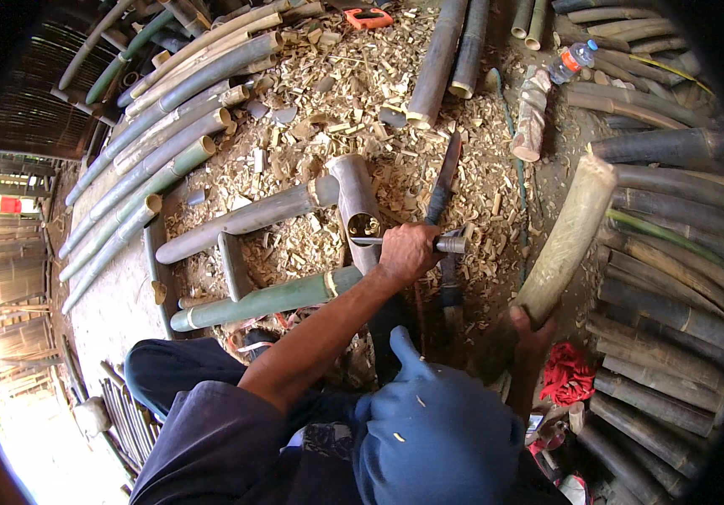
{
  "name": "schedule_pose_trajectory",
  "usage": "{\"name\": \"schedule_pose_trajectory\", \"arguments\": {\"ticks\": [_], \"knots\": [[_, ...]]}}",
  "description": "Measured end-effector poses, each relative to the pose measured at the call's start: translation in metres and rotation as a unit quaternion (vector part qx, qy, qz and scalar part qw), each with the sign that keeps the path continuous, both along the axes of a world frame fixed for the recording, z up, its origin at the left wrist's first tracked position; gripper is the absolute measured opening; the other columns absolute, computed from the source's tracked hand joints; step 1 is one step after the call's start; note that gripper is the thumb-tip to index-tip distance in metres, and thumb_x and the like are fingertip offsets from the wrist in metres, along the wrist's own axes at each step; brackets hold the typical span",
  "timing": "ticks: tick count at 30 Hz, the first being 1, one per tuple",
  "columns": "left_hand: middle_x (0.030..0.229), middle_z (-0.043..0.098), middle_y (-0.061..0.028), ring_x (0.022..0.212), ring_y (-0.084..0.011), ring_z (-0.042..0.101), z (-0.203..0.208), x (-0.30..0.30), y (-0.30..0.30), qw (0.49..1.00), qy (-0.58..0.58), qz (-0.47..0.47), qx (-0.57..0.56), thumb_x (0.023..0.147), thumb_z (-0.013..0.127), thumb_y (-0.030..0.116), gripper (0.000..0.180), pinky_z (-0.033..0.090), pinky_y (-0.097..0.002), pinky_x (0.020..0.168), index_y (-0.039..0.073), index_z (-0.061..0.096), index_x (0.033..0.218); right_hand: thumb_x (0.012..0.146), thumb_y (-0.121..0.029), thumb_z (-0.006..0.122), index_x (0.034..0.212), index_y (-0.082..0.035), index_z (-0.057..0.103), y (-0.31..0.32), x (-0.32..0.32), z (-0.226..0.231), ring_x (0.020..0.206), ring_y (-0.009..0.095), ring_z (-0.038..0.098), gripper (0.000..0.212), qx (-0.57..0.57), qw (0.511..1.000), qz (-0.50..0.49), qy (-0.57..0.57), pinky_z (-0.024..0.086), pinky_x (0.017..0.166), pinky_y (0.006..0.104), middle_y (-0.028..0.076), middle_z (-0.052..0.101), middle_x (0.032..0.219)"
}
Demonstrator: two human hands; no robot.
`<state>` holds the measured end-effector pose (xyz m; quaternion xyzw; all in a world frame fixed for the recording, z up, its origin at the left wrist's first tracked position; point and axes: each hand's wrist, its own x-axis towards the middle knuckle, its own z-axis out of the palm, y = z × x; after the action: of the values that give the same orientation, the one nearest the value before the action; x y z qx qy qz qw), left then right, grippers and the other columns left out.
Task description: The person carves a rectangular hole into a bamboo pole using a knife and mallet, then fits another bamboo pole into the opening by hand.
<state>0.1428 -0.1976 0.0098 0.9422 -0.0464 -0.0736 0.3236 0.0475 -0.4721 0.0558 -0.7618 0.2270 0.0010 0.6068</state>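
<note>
My left hand (410, 254) is closed around a chisel-like tool (452, 245), whose thin blade points left. That blade lies at the hollow, cut end of a short, thick bamboo piece (353, 187). A grey bamboo pole (248, 220) meets this piece from the left, and a green bamboo pole (265, 301) lies nearer to me, close to its lower end. On the right, my right hand (534, 330) grips a thick pale wooden club (570, 231) by its lower part, its far end raised and leaning right. The club is apart from the tool.
A long knife (446, 172) lies on wood shavings (328, 109) just beyond my left hand. Bamboo poles (151, 177) line the left; bamboo lengths (673, 286) are stacked right. An orange-handled saw (368, 18), a plastic bottle (572, 61) and a red cloth (568, 373) lie around.
</note>
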Motion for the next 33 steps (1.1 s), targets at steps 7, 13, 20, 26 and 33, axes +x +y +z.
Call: {"name": "schedule_pose_trajectory", "arguments": {"ticks": [7, 13, 20, 26, 33], "knots": [[0.086, 0.071, -0.0137, 0.082, -0.0366, 0.071, 0.002, -0.008, 0.03, 0.999, 0.013, -0.032, -0.035, 0.075, 0.083, 0.027, 0.029, 0.057, -0.0481, 0.072, 0.009, 0.071, 0.094, 0.072, -0.029, 0.088, 0.143, 0.001, 0.043, 0.073, 0.033, 0.079, 0.116, 0.031, 0.062, 0.089, -0.121, 0.936, 0.309, 0.118, 0.049, 0.1, 0.0444, 0.021, 0.061, 0.125], [0.088, 0.068, -0.0143, 0.086, -0.0385, 0.069, 0.022, -0.022, 0.032, 0.987, -0.087, -0.018, -0.135, 0.073, 0.079, 0.013, 0.029, 0.055, -0.0472, 0.075, 0.006, 0.068, 0.098, 0.074, -0.026, 0.087, 0.144, 0.005, 0.04, 0.083, 0.009, 0.104, 0.113, 0.03, 0.063, 0.09, 0.04, 0.989, 0.135, -0.04, 0.048, 0.102, 0.0439, 0.02, 0.062, 0.12], [0.089, 0.075, -0.0171, 0.081, -0.0343, 0.074, 0.015, -0.006, 0.049, 0.988, -0.051, -0.021, -0.144, 0.076, 0.078, 0.023, 0.028, 0.059, -0.0459, 0.074, 0.011, 0.074, 0.101, 0.074, -0.025, 0.085, 0.144, 0.0, 0.039, 0.1, 0.032, 0.069, 0.107, 0.03, 0.063, 0.087, -0.027, 0.94, 0.336, 0.051, 0.051, 0.093, 0.0431, 0.018, 0.061, 0.12], [0.069, 0.064, -0.0015, 0.061, -0.0116, 0.057, 0.02, 0.092, 0.073, 0.905, 0.189, 0.059, -0.378, 0.084, 0.082, 0.043, 0.041, 0.045, -0.0316, 0.058, 0.003, 0.073, 0.085, 0.073, -0.012, 0.078, 0.144, -0.002, 0.039, 0.079, 0.025, 0.063, 0.103, 0.024, 0.062, 0.081, 0.154, 0.972, 0.172, 0.051, 0.051, 0.093, 0.0379, 0.012, 0.059, 0.118], [0.064, 0.062, -0.0048, 0.06, -0.0146, 0.057, 0.0, 0.126, 0.078, 0.944, 0.193, -0.064, -0.261, 0.084, 0.078, 0.058, 0.056, 0.046, -0.0352, 0.057, 0.004, 0.072, 0.074, 0.08, -0.013, 0.075, 0.146, 0.001, 0.036, 0.063, 0.051, 0.05, 0.102, 0.025, 0.062, 0.078, 0.062, 0.986, 0.157, -0.002, 0.051, 0.092, 0.0375, 0.016, 0.058, 0.121]]}}
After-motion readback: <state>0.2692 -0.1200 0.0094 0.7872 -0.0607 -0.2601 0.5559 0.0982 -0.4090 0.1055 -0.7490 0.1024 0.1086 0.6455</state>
